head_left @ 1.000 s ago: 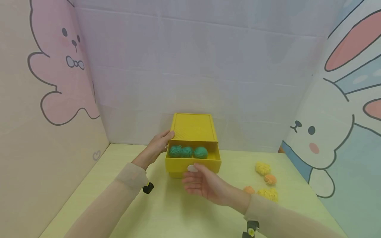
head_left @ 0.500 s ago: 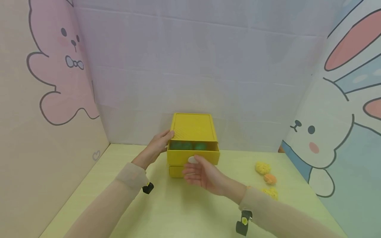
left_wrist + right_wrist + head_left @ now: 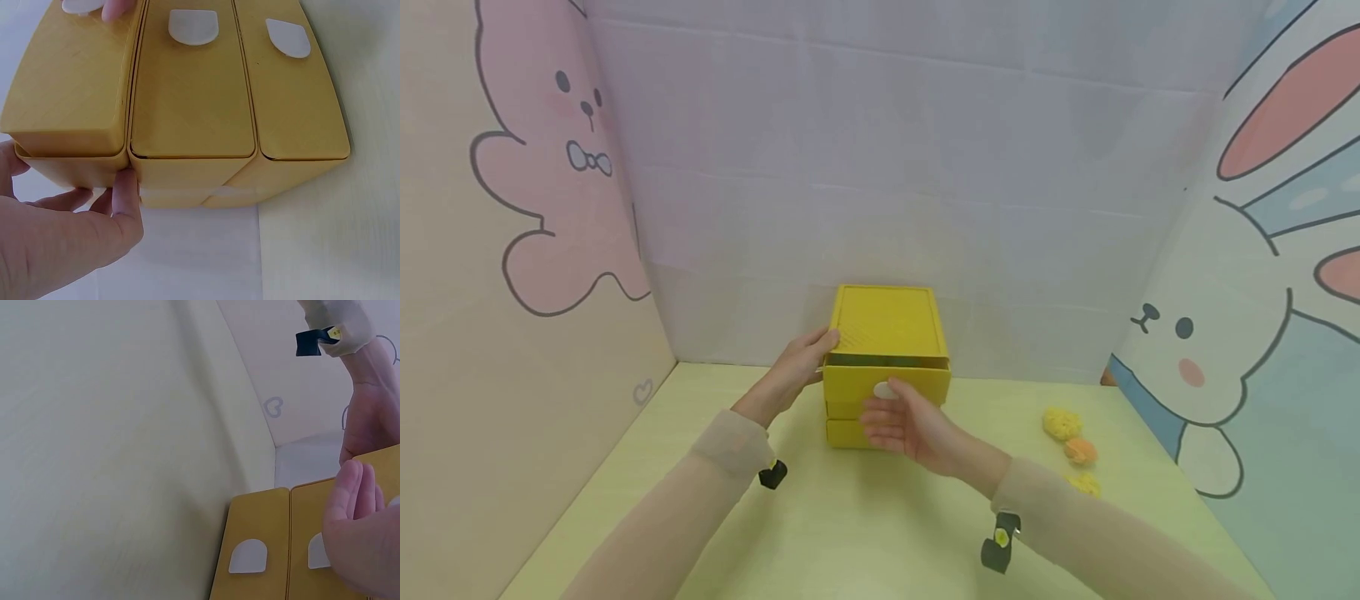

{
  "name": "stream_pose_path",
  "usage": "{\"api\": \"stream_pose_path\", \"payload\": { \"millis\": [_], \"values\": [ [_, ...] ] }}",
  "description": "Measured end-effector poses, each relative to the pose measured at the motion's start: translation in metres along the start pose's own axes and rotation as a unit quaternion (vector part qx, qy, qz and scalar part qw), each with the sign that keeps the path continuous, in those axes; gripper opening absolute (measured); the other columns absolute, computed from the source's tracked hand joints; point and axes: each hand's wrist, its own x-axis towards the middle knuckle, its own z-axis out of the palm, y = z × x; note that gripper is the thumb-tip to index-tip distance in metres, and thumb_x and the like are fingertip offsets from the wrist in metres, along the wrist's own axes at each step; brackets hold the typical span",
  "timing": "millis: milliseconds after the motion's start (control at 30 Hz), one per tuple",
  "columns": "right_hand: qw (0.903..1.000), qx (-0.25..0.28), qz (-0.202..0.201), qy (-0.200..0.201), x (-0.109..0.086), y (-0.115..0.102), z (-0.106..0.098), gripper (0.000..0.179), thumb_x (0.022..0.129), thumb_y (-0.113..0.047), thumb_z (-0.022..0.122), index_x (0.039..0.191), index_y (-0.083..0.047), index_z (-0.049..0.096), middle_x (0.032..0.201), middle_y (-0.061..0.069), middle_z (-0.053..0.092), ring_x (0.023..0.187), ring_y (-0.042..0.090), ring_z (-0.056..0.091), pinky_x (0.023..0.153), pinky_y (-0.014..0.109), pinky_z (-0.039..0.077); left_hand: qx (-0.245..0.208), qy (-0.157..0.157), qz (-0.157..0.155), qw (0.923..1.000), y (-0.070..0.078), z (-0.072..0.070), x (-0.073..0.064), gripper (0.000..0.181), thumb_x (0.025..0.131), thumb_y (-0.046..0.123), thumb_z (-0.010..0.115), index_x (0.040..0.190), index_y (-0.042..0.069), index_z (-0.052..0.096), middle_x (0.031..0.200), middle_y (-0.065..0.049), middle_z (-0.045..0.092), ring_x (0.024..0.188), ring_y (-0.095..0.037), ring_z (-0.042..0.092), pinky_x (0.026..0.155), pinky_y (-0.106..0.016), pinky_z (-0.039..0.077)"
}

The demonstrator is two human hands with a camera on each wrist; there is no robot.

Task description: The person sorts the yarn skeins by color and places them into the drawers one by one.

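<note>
A yellow three-tier drawer box [image 3: 889, 318] stands against the back wall, each front with a white half-round tab in the left wrist view. Its top drawer [image 3: 850, 385] stands slightly out, with a sliver of green yarn [image 3: 887, 361] showing inside. My left hand [image 3: 793, 371] holds the box's upper left edge, thumb at the top and fingers against the side. My right hand [image 3: 917, 429] is at the top drawer's front, thumb against its white tab [image 3: 883, 390]. The other right fingers extend loosely below, in front of the lower drawers [image 3: 194, 100].
To the right on the pale table [image 3: 820, 533] lie yellow yarn balls [image 3: 1062, 423] and an orange ball [image 3: 1081, 452]. My right sleeve overlaps the nearer yellow one. Printed cloth walls [image 3: 925, 167] enclose the back and both sides.
The top drawer has slid back into the box, covering most of the green yarn balls. My right hand has moved forward with it; my left hand has stayed in place.
</note>
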Motion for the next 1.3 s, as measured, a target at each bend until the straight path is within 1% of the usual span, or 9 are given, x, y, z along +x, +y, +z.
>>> {"api": "stream_pose_path", "payload": {
  "millis": [67, 133, 333, 567, 667, 867, 1033, 1300],
  "values": [
    [1.0, -0.002, 0.001, 0.003, 0.003, 0.0, -0.001, 0.076, 0.114, -0.054, 0.036, 0.151, 0.011, 0.048, 0.151, 0.029, 0.056, 0.112, 0.022, 0.072, 0.106, 0.037, 0.058, -0.003, 0.0, 0.0, 1.0, 0.0, 0.0, -0.001, 0.073, 0.114, 0.051, 0.043, 0.171, 0.011, 0.022, 0.172, -0.015, 0.033, 0.158, -0.04, 0.031, 0.126, -0.059, 0.032],
    [1.0, -0.004, 0.002, 0.006, 0.006, -0.001, -0.002, 0.076, 0.113, -0.054, 0.036, 0.151, 0.01, 0.049, 0.153, 0.03, 0.053, 0.116, 0.025, 0.071, 0.106, 0.037, 0.058, -0.004, -0.002, 0.001, 1.0, 0.001, 0.0, -0.002, 0.073, 0.114, 0.05, 0.044, 0.171, 0.011, 0.022, 0.171, -0.015, 0.034, 0.157, -0.04, 0.032, 0.126, -0.059, 0.032],
    [0.9999, -0.01, 0.004, 0.007, 0.012, -0.003, -0.003, 0.077, 0.113, -0.056, 0.034, 0.152, 0.009, 0.049, 0.154, 0.029, 0.053, 0.13, 0.034, 0.064, 0.108, 0.038, 0.056, -0.001, -0.001, 0.0, 1.0, 0.002, -0.001, -0.004, 0.073, 0.114, 0.05, 0.043, 0.171, 0.011, 0.021, 0.171, -0.016, 0.034, 0.156, -0.04, 0.034, 0.126, -0.059, 0.032],
    [0.9999, -0.007, 0.0, 0.013, 0.02, -0.004, -0.007, 0.075, 0.114, -0.053, 0.033, 0.151, 0.01, 0.049, 0.153, 0.028, 0.054, 0.136, 0.039, 0.059, 0.107, 0.035, 0.057, -0.005, -0.003, -0.002, 1.0, 0.002, -0.001, -0.004, 0.073, 0.114, 0.05, 0.044, 0.171, 0.011, 0.021, 0.172, -0.016, 0.031, 0.156, -0.04, 0.034, 0.126, -0.059, 0.033],
    [0.9998, -0.005, 0.001, 0.018, 0.022, -0.004, -0.007, 0.075, 0.114, -0.054, 0.034, 0.151, 0.009, 0.05, 0.152, 0.026, 0.056, 0.135, 0.039, 0.059, 0.106, 0.034, 0.057, -0.004, -0.003, -0.003, 1.0, 0.002, 0.0, -0.003, 0.073, 0.114, 0.05, 0.044, 0.171, 0.011, 0.021, 0.172, -0.016, 0.031, 0.157, -0.04, 0.034, 0.126, -0.059, 0.032],
    [0.9998, -0.003, 0.003, 0.02, 0.022, -0.006, -0.007, 0.075, 0.113, -0.055, 0.035, 0.151, 0.008, 0.051, 0.151, 0.025, 0.057, 0.129, 0.035, 0.064, 0.104, 0.035, 0.058, 0.003, 0.0, -0.003, 1.0, 0.002, -0.001, -0.002, 0.075, 0.114, 0.05, 0.044, 0.171, 0.009, 0.019, 0.173, -0.018, 0.029, 0.156, -0.042, 0.033, 0.126, -0.059, 0.033],
    [0.9997, -0.006, 0.006, 0.023, 0.026, -0.005, -0.008, 0.075, 0.112, -0.056, 0.037, 0.15, 0.007, 0.052, 0.151, 0.024, 0.057, 0.13, 0.036, 0.062, 0.104, 0.035, 0.058, 0.002, -0.002, -0.012, 0.9999, 0.002, -0.003, -0.003, 0.076, 0.113, 0.052, 0.045, 0.171, 0.01, 0.019, 0.172, -0.017, 0.031, 0.156, -0.042, 0.034, 0.126, -0.058, 0.033],
    [0.9995, -0.001, -0.002, 0.032, 0.028, -0.005, -0.01, 0.07, 0.113, -0.051, 0.037, 0.148, 0.007, 0.055, 0.145, 0.022, 0.063, 0.122, 0.032, 0.066, 0.097, 0.032, 0.061, 0.003, -0.012, -0.014, 0.9998, 0.005, -0.002, -0.002, 0.077, 0.113, 0.051, 0.045, 0.171, 0.01, 0.018, 0.172, -0.017, 0.03, 0.156, -0.043, 0.034, 0.126, -0.058, 0.032]
  ]
}}
